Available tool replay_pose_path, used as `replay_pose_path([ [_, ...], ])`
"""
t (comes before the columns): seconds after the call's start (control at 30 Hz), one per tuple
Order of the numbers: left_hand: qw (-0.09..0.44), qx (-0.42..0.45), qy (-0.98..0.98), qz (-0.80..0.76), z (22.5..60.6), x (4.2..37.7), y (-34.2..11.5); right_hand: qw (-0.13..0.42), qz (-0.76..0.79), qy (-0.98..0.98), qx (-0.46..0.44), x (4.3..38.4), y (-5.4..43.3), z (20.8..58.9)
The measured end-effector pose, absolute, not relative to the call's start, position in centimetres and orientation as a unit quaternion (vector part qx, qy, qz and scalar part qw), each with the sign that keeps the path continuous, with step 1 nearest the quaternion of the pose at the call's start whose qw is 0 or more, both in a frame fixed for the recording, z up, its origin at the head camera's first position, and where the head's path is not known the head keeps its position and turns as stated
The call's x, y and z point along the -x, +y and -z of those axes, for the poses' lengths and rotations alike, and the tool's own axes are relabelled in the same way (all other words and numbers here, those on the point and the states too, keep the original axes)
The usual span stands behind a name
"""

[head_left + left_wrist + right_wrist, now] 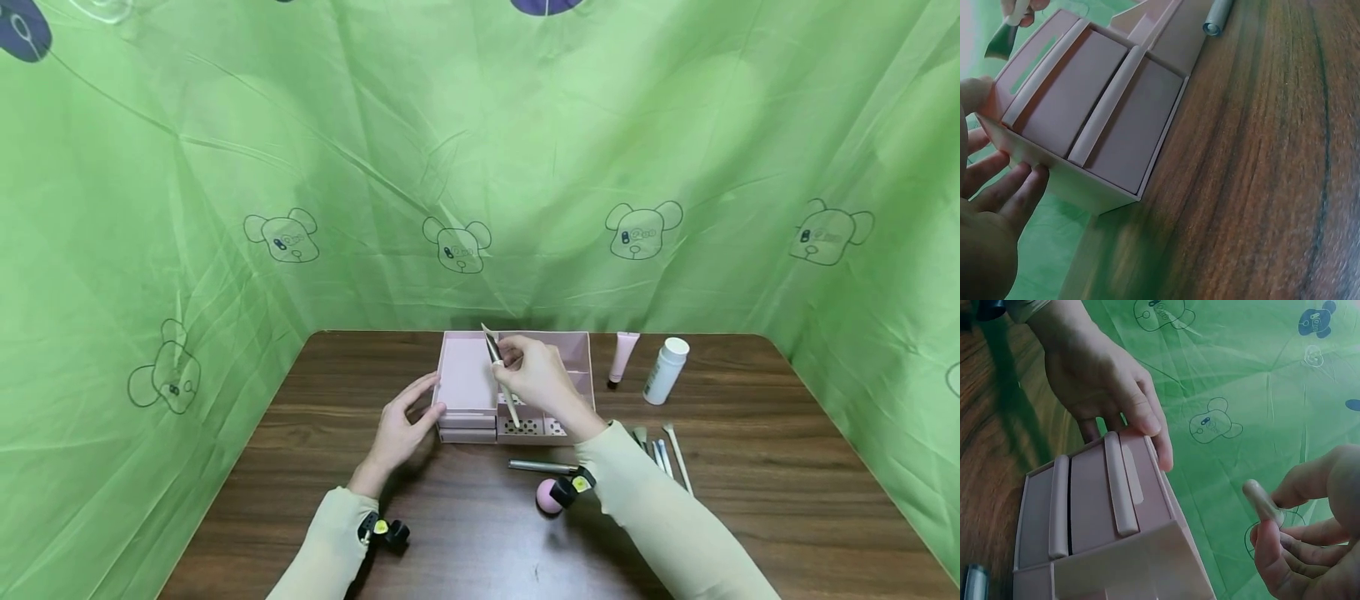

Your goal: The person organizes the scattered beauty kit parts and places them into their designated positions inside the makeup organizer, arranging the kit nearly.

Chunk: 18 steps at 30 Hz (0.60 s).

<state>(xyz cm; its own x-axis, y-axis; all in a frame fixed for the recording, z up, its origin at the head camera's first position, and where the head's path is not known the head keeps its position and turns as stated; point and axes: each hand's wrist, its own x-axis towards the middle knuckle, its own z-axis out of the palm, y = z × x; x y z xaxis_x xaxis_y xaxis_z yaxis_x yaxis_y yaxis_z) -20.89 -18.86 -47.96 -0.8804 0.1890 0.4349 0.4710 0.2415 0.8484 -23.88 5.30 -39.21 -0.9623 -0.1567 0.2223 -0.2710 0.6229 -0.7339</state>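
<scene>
A pink desktop organizer (467, 371) with two drawers stacked at its left front stands on the table. My left hand (397, 429) steadies its left side, thumb near the top front edge and fingers along the side wall (1085, 187). Above the organizer's open compartments, my right hand (536, 375) pinches a makeup brush (512, 408) between thumb and fingers. The brush is tilted, with its bristles at the upper end and its pale handle pointing down. In the left wrist view the dark bristles (1001, 41) show; the right wrist view shows the rounded handle end (1260, 497).
In front of the organizer lie a silver-grey tube (542, 467) and a pink ball-like thing (549, 497). To its right are a pink squeeze tube (622, 358), a white bottle (666, 372) and several brushes (678, 458), partly behind my right sleeve. A green curtain (465, 167) surrounds the table.
</scene>
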Motion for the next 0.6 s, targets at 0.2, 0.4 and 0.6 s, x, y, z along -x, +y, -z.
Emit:
replay_pose_path([
  [0.2, 0.124, 0.212, -0.777, 0.58, 48.0, 20.8, -18.8, 0.07, -0.419, -0.897, -0.124, 24.2, 4.5, 38.9],
  [0.4, 0.134, 0.223, -0.777, 0.573, 48.0, 20.7, -18.7, 0.057, -0.432, -0.893, -0.116, 24.8, 3.6, 38.8],
  [0.6, 0.132, 0.22, -0.775, 0.577, 48.0, 20.8, -18.8, 0.063, -0.425, -0.895, -0.115, 25.3, 2.9, 38.3],
])
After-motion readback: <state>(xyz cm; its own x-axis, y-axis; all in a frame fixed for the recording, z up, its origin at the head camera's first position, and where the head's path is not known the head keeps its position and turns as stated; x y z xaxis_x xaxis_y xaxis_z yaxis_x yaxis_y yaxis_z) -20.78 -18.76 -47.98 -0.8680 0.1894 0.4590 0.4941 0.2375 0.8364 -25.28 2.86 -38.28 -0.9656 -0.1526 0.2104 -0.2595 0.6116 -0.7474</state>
